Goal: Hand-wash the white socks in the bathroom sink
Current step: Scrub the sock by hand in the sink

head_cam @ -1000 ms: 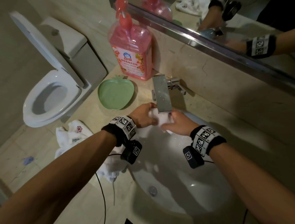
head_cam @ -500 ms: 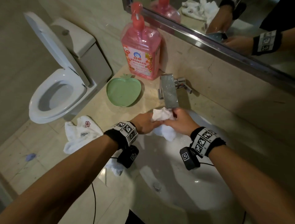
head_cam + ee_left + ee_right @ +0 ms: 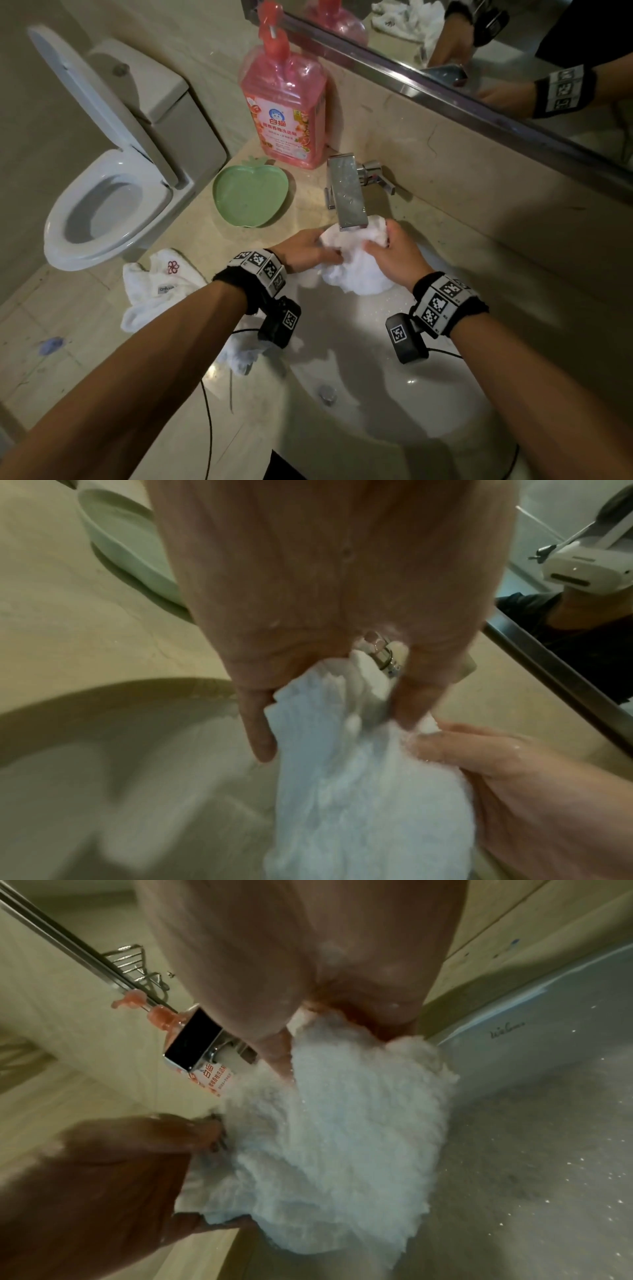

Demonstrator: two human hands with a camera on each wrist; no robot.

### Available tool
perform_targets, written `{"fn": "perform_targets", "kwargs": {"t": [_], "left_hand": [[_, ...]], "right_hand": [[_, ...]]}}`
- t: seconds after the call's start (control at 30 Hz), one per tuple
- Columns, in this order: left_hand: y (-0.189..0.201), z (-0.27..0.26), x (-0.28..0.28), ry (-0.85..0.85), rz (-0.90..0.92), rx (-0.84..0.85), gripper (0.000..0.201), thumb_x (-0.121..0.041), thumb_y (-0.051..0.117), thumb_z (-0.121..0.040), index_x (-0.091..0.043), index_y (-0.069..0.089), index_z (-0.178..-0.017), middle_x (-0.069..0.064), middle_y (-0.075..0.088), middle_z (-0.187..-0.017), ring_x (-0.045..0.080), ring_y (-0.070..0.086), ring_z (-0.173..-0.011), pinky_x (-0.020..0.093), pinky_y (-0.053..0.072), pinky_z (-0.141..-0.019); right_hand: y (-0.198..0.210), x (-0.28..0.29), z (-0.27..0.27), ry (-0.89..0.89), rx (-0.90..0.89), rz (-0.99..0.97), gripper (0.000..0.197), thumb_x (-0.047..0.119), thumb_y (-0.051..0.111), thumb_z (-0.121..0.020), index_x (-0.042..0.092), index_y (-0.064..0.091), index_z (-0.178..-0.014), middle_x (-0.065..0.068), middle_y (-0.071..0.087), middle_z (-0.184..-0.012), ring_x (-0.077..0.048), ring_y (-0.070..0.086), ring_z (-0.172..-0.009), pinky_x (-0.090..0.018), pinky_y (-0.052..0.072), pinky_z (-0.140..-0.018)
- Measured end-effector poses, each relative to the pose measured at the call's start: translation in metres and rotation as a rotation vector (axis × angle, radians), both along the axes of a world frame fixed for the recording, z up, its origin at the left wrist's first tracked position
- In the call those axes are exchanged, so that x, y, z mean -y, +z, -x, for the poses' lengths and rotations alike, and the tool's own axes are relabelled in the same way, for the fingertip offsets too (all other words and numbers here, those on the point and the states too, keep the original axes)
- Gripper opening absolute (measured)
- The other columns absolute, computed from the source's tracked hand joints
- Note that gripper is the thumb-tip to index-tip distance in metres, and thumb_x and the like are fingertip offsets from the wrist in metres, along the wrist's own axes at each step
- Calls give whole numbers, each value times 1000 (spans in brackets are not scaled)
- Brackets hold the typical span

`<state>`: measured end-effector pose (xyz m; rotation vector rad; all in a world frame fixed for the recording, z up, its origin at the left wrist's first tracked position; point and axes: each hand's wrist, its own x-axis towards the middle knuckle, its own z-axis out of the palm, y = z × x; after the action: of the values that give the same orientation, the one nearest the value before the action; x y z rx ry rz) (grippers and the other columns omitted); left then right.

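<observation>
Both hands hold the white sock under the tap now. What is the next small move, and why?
Probably rub the two held parts of the sock against each other. The left hand and right hand each grip a side of it, bunched just below the tap over the sink, so it is already placed for scrubbing. Whether water runs I cannot tell.

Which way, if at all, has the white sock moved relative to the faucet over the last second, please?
Yes. The white sock, bunched at the faucet spout earlier, now hangs opened out below it, lower into the sink.
</observation>
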<state>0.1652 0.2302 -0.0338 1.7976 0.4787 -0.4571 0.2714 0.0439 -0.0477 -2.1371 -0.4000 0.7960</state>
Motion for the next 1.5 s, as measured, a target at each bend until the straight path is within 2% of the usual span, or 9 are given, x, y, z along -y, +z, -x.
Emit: {"fn": "perform_targets", "kwargs": {"t": [0.23, 0.47, 0.6, 0.7, 0.87, 0.97, 1.3, 1.37, 1.5], "left_hand": [[-1, -14, 11, 147, -82, -20, 38, -44, 62, -93, -10, 62, -112, 8, 71, -105, 26, 70, -91, 42, 60, -79], [2, -14, 10, 431, 261, -101, 16, -6, 44, -94, -8, 59, -100, 12, 62, -81, 25, 68, -62, 39, 61, -65], [-4, -15, 4, 133, -41, -9, 38, 1, 58, -83, -15, 50, -116, 9, 63, -111, 28, 65, -103, 33, 53, -80], [-1, -17, 11, -64, 108, 51, 54, -14, 71, -75, -21, 54, -126, 7, 65, -123, 27, 60, -118, 37, 49, -99], [-9, -14, 17, -65, -220, 44, 50, -31, 72, -83, -22, 54, -129, 2, 66, -119, 20, 62, -105, 41, 49, -99], [-13, -7, 11, -59, -318, -7, 61, -36, 72, -86, -15, 46, -136, 6, 63, -124, 23, 59, -105, 38, 48, -95], [-1, -1, 8, -13, 3, -45, 69, -40, 80, -63, -31, 43, -121, -7, 61, -112, 9, 62, -101, 33, 55, -87], [3, -2, 11, -118, -130, -4, 52, -45, 79, -71, -44, 53, -116, -16, 66, -110, 3, 63, -93, 23, 48, -82], [1, -8, 15, -221, -599, -6, 52, -48, 66, -88, -17, 57, -129, 7, 65, -119, 25, 61, -103, 25, 37, -78]], "right_hand": [[-7, -1, 17, 107, -72, 22, 96, 64, 85, -58, 19, 34, -126, 4, 56, -121, -17, 56, -108, -36, 49, -85], [-7, -13, 7, 38, -124, -66, 47, 20, 65, -90, 17, 45, -133, -3, 59, -131, -23, 55, -119, -41, 46, -99], [-1, -12, 4, 25, -294, -262, 41, 5, 60, -86, 25, 56, -122, 3, 70, -117, -18, 64, -114, -39, 51, -96], [-1, -12, 5, 46, -351, -287, 44, -2, 59, -84, 24, 58, -120, 0, 71, -115, -19, 66, -112, -37, 55, -93], [-6, -13, 6, 61, -161, -156, 41, 8, 63, -90, 27, 58, -125, 1, 70, -114, -17, 68, -103, -36, 56, -88], [-4, -10, 6, -48, -397, -223, 38, 12, 59, -93, 25, 52, -128, -3, 67, -114, -26, 69, -96, -46, 60, -82], [0, -19, 15, 19, -218, -192, 35, 7, 61, -93, 20, 58, -126, -4, 71, -115, -22, 67, -108, -53, 53, -96], [0, -20, 17, 36, -135, -136, 29, 18, 59, -97, 21, 59, -125, -1, 69, -116, -21, 65, -109, -50, 53, -96], [3, -14, 16, -30, -277, -220, 22, 24, 62, -92, 27, 60, -114, -6, 68, -118, -20, 66, -104, -39, 54, -90]]}}
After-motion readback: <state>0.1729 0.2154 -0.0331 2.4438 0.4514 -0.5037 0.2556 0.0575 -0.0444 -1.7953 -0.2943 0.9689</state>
